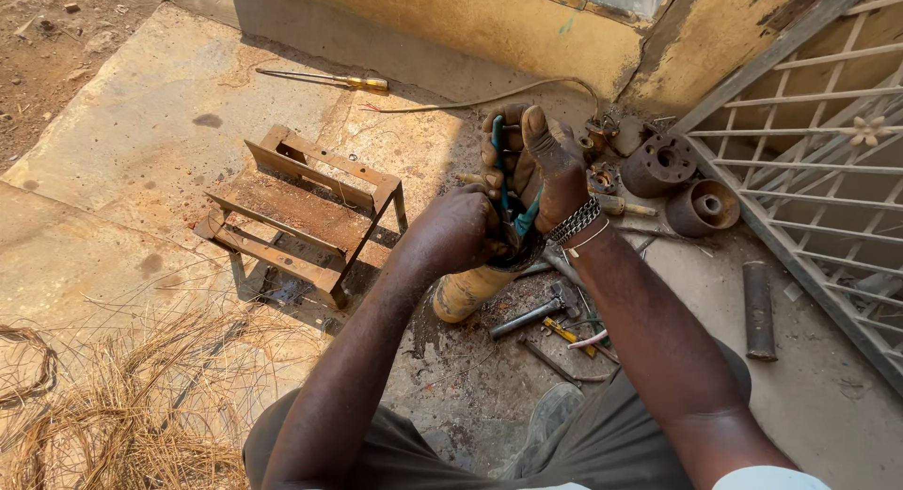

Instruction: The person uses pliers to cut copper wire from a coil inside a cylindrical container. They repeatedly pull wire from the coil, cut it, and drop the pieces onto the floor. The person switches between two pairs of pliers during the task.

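Note:
My right hand (pixel 541 161) grips teal-handled pliers (pixel 513 203), its thumb pointing up, a metal chain bracelet on the wrist. My left hand (pixel 461 229) is closed around a small dark round part (pixel 520 255) just below the pliers' jaws. The two hands touch each other above a tan cylinder (pixel 466 292) lying on the concrete. What the jaws bite on is hidden by my fingers.
A rusty metal stand (pixel 296 213) sits left of my hands. A hammer (pixel 536 311), small tools, two rusty pulleys (pixel 677 180) and a short pipe (pixel 758 309) lie to the right. A screwdriver (pixel 329 78) and a wire lie by the wall. Metal grille at right, dry wire strands (pixel 113 405) lower left.

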